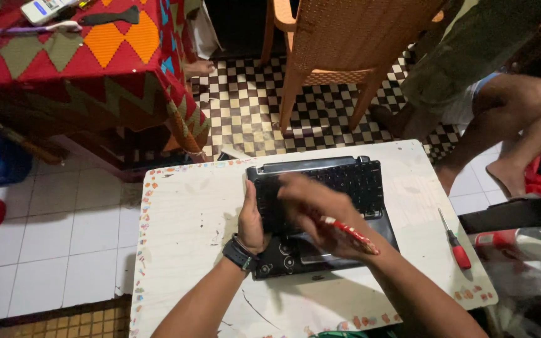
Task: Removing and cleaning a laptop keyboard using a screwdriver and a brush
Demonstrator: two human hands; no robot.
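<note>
I am steadying the black laptop base on the white table, my left hand clasping its edge, my right hand's fingers gripping a red screwdriver over the palmrest; working it calls for a steady aim.

The left hand grips the laptop base's left edge; the right hand, blurred, hovers over its middle, fingers curled.

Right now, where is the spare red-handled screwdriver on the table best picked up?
Grip the red-handled screwdriver by its thick red handle, coming from above on the table's right side. It lies flat, clear of the laptop base, handle nearer the person, thin shaft pointing away.
</note>
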